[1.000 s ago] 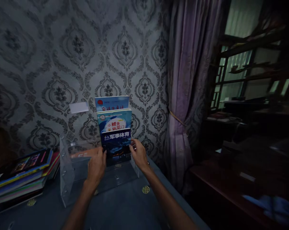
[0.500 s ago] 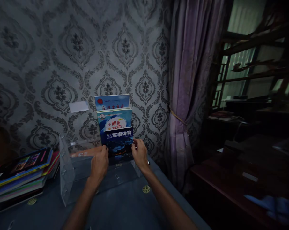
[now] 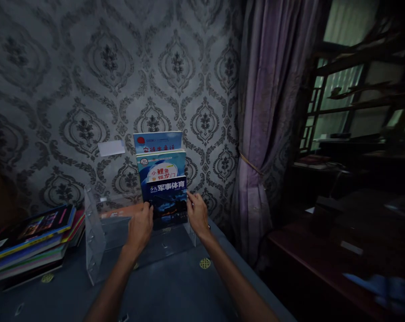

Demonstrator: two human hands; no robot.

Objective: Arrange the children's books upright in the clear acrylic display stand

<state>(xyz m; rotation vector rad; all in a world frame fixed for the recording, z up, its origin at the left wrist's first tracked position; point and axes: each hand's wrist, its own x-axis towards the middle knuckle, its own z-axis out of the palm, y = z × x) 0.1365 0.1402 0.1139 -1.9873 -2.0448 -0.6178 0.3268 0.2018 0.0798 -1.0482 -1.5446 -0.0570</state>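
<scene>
A dark blue book (image 3: 169, 201) with white lettering stands upright at the front of a clear acrylic rack (image 3: 95, 241). My left hand (image 3: 141, 227) grips its left edge, fingers closed. At its right edge, my right hand (image 3: 197, 213) holds on with thumb and fingers, partly hidden behind the cover. Behind it rises a teal book (image 3: 162, 163) with a white oval and red title, and farther back a light blue book (image 3: 158, 141). An orange book (image 3: 122, 211) lies low in the rack's left part, seen through the clear plastic.
A stack of books (image 3: 35, 241) lies on the blue-grey tabletop (image 3: 175, 290) at left. Patterned wallpaper with a white paper label (image 3: 111, 148) is behind the rack. A tied purple curtain (image 3: 256, 134) hangs at right, beside a dark red surface (image 3: 310, 264).
The view has shifted slightly. Both hands stay at the dark blue book's edges, and the book has barely moved; the right fingers look a little straighter along its edge.
</scene>
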